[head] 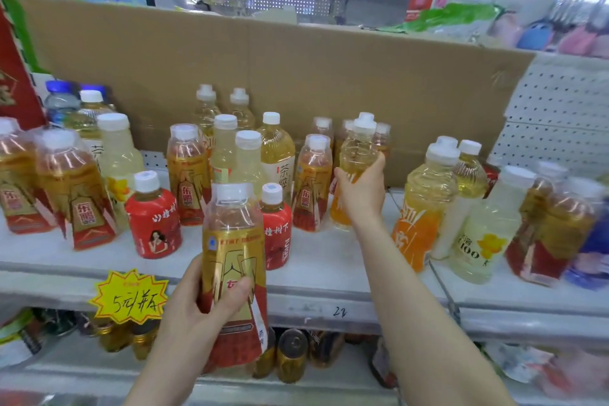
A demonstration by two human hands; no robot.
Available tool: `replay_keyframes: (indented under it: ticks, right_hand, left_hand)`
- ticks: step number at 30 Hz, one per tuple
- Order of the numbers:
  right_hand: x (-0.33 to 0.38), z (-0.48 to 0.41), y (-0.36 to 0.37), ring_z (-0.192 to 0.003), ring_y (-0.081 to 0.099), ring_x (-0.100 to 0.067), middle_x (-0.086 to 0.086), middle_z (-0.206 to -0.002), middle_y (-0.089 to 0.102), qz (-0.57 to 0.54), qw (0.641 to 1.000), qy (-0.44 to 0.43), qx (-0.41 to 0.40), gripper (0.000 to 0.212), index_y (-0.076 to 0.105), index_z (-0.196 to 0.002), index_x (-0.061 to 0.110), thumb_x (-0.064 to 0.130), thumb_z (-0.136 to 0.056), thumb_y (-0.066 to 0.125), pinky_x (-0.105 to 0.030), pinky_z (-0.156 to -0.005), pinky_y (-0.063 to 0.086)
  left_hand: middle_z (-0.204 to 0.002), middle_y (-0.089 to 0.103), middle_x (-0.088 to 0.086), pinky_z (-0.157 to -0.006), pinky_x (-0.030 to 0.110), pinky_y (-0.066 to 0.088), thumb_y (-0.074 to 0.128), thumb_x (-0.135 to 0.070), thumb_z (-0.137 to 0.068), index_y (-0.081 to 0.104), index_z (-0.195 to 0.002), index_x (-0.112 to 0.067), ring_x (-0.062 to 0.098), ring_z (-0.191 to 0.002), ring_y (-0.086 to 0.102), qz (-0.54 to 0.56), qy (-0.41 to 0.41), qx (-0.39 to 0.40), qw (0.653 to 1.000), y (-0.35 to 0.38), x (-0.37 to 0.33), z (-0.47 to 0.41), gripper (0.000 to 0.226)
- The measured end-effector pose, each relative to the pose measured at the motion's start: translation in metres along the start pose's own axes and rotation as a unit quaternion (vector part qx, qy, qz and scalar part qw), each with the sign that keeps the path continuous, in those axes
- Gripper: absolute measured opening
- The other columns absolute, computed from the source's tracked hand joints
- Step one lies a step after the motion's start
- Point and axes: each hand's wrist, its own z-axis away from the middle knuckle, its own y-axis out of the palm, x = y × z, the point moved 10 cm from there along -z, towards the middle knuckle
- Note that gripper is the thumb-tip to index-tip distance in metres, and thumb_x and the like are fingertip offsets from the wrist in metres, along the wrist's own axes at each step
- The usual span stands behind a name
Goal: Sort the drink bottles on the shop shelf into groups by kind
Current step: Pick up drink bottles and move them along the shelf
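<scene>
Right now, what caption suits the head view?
Left hand holds a gold-and-red bottle; right hand grips an orange-label bottle at the shelf.

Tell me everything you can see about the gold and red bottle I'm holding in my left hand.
The clear plastic bottle with a gold-and-red label holds pale amber drink. A clear film sleeve covers its white cap. It is roughly upright, held off the white shop shelf, in front of its edge. The left hand grips its lower half, thumb across the label front.
</scene>
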Motion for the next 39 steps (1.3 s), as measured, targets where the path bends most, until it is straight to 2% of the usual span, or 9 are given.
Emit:
replay_keyframes:
  ticks: [6,8,11,16,20,27,31,35,39]
  right_hand:
    - [0.002,0.026,-0.016,-0.141,0.041,-0.022,-0.003,-0.156,0.039,-0.006,1.000,-0.026,-0.001,0.082,0.020,-0.156,0.022,0.041,-0.093,0.069,-0.043,-0.114,0.039]
    - [0.016,0.046,-0.034,-0.135,0.047,-0.018,0.000,-0.148,0.047,-0.004,0.998,-0.063,-0.011,0.078,0.026,-0.154,0.024,0.049,-0.092,0.067,-0.042,-0.111,0.042]
    - [0.037,0.080,-0.068,-0.129,0.052,-0.012,0.008,-0.140,0.053,-0.012,0.993,-0.115,-0.021,0.073,0.033,-0.149,0.028,0.057,-0.090,0.064,-0.038,-0.106,0.046]
    - [0.026,0.130,-0.120,-0.121,0.054,0.000,0.020,-0.131,0.057,-0.019,0.994,-0.101,-0.041,0.058,0.040,-0.142,0.036,0.049,-0.092,0.067,-0.023,-0.099,0.044]
    - [0.004,0.149,-0.153,-0.114,0.059,0.004,0.021,-0.125,0.062,-0.020,0.994,-0.072,-0.074,0.059,0.044,-0.143,0.034,0.047,-0.091,0.069,-0.021,-0.093,0.047]
    - [-0.020,0.148,-0.191,-0.110,0.060,0.009,0.018,-0.126,0.064,-0.031,0.994,-0.058,-0.092,0.065,0.044,-0.144,0.033,0.049,-0.087,0.072,-0.015,-0.092,0.050]
    - [-0.031,0.131,-0.208,-0.104,0.057,0.019,0.023,-0.119,0.063,-0.054,0.994,-0.052,-0.083,0.063,0.044,-0.137,0.038,0.054,-0.082,0.069,-0.001,-0.079,0.044]
    - [-0.044,0.115,-0.218,-0.107,0.058,0.016,0.030,-0.118,0.061,-0.060,0.994,-0.052,-0.068,0.069,0.042,-0.139,0.042,0.061,-0.078,0.068,-0.013,-0.087,0.046]
    - [-0.057,0.102,-0.220,-0.119,0.058,0.003,0.021,-0.130,0.061,-0.067,0.995,-0.059,-0.050,0.070,0.042,-0.143,0.038,0.058,-0.083,0.072,-0.033,-0.101,0.051]
  left_hand:
    - [-0.096,0.076,-0.006,-0.076,0.031,0.051,0.074,-0.058,-0.046,0.068,-0.098,-0.043,0.009,-0.085,0.072,0.002,-0.003,0.054,0.999,0.014,0.000,0.001,0.054]
    - [-0.096,0.076,-0.009,-0.074,0.028,0.052,0.073,-0.059,-0.047,0.067,-0.095,-0.047,0.006,-0.084,0.071,-0.002,-0.004,0.070,0.998,0.021,-0.003,0.002,0.050]
    - [-0.097,0.075,-0.012,-0.071,0.025,0.055,0.084,-0.057,-0.056,0.065,-0.103,-0.040,0.007,-0.085,0.072,0.006,-0.004,0.099,0.995,0.037,-0.009,0.001,0.054]
    - [-0.114,0.070,-0.011,-0.088,0.034,0.055,0.086,-0.057,-0.058,0.054,-0.127,-0.031,0.007,-0.104,0.067,-0.020,0.003,0.135,0.991,0.084,-0.013,-0.019,0.081]
    - [-0.127,0.063,-0.007,-0.101,0.042,0.049,0.082,-0.039,-0.075,0.045,-0.138,-0.023,0.013,-0.117,0.060,-0.032,0.019,0.145,0.989,0.133,-0.001,-0.050,0.075]
    - [-0.129,0.060,0.001,-0.097,0.040,0.048,0.085,-0.022,-0.075,0.045,-0.139,-0.019,0.021,-0.117,0.058,-0.041,-0.009,0.134,0.990,0.184,0.030,-0.106,0.076]
    - [-0.132,0.059,0.001,-0.102,0.044,0.047,0.081,-0.025,-0.079,0.043,-0.142,-0.020,0.022,-0.122,0.056,-0.062,-0.008,0.109,0.992,0.197,0.044,-0.129,0.074]
    - [-0.143,0.053,-0.001,-0.110,0.052,0.041,0.078,-0.034,-0.081,0.031,-0.151,-0.028,0.022,-0.132,0.049,-0.095,0.016,0.099,0.990,0.210,0.046,-0.147,0.085]
    - [-0.154,0.041,-0.002,-0.114,0.050,0.035,0.070,-0.032,-0.089,0.016,-0.157,-0.028,0.024,-0.142,0.038,-0.178,0.024,0.054,0.982,0.217,0.039,-0.147,0.087]
